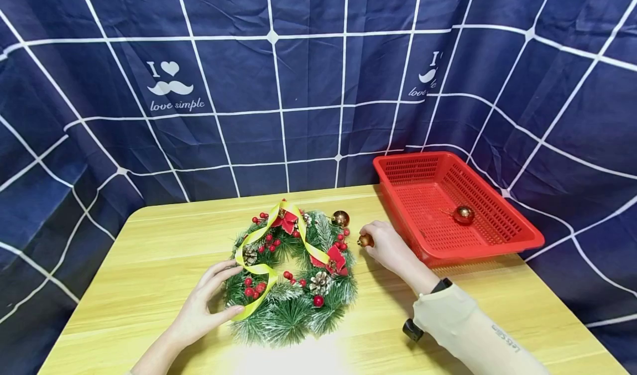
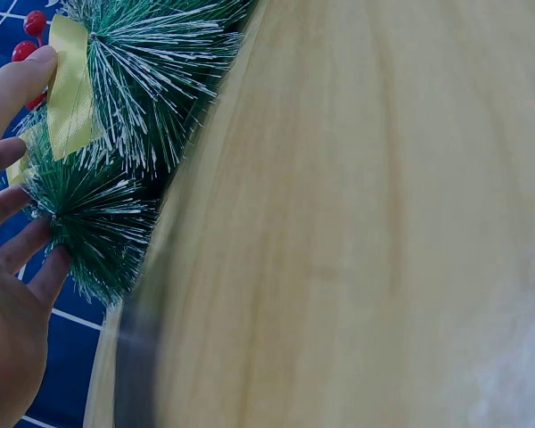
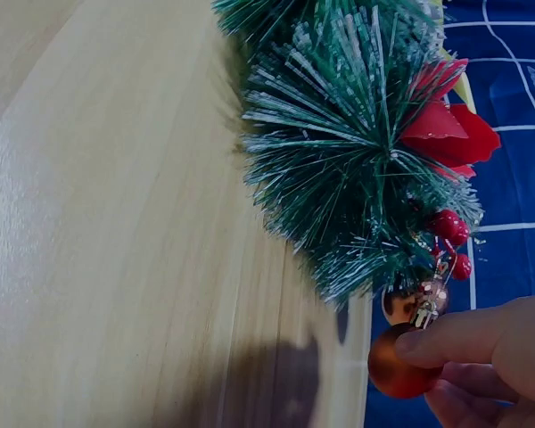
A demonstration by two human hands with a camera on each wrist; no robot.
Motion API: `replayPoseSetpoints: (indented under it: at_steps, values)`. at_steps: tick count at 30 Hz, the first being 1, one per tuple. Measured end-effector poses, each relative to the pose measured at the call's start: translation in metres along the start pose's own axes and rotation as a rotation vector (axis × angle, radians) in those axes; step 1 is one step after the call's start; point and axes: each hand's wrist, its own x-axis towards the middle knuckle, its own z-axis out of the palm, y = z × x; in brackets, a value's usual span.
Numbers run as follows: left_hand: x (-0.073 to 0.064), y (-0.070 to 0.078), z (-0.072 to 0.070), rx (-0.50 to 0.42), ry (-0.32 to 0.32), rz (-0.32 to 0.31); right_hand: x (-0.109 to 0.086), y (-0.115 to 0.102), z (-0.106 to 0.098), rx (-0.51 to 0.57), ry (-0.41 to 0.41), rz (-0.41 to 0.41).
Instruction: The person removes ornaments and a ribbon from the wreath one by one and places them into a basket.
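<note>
A green wreath [image 1: 293,317] with frosted tips lies on the table, trimmed with red berries, red flowers [image 1: 287,222] and pinecones [image 1: 320,282]. Over it loops a yellow ribbon [image 1: 255,235]. My left hand [image 1: 199,304] is at its left side, fingers spread and thumb tip by the ribbon's lower end. To the right of the wreath, my right hand [image 1: 387,246] pinches a copper Christmas ball [image 3: 394,364] between thumb and fingers, its metal cap pointing toward the wreath. A second, shiny copper ball [image 1: 340,218] sits at the wreath's upper right edge.
A red plastic basket [image 1: 478,249] stands at the right of the table, close beyond my right hand, with one shiny ball [image 1: 464,215] inside. A dark blue checked curtain [image 1: 308,76] hangs behind the wooden table [image 1: 164,237] and along both sides.
</note>
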Motion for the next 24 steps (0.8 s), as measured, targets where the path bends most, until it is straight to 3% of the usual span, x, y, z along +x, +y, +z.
replayPoseSetpoints:
  at_steps: [9, 18, 24]
  values:
    - [0.0, 0.002, 0.0, 0.002, 0.004, 0.008, 0.001, -0.003, 0.0, 0.023, 0.055, 0.037]
    - [-0.007, -0.03, 0.011, 0.018, 0.009, 0.008, 0.005, -0.008, -0.007, 0.126, 0.128, 0.071]
    - [-0.007, -0.035, 0.01, 0.009, -0.005, 0.002, 0.007, -0.006, -0.007, 0.128, 0.183, 0.05]
